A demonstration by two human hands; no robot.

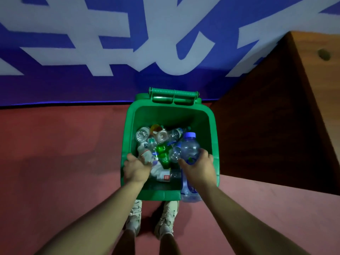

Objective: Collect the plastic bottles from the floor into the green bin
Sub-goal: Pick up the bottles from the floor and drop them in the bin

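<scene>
- Right hand (199, 169): fingers (203, 153) and thumb curled round the middle of a clear purple-capped bottle (189, 147), cap pointing away from the person; the bottle sits over the near right corner of the bin opening.
- Blue-labelled clear bottle part (189, 192): shows under the right wrist, overlapping the bin's near rim; I cannot tell whether it belongs to the purple-capped bottle or is a second one.
- Left hand (137, 171): fingers curled and close together, gripping a crumpled bottle (145, 153) with a white label, at the near left corner of the opening; the fingertips are hidden.
- Green bin (171, 115): upright on the floor, open, lid hinge and handle on the far side; directly before the person, both forearms reaching over its near rim.
- Bin contents: a heap of plastic bottles, among them a green bottle (162, 153) in the middle, a clear bottle (142, 134) at far left, and a round container end (161, 136) facing up.
- Shoes (166, 221): a light-coloured pair, just behind the bin's near wall.
- Floor (64, 144): red.
- Wall (73, 85): blue with large white characters, behind the bin.
- Wooden box (266, 126): brown, right of the bin.
</scene>
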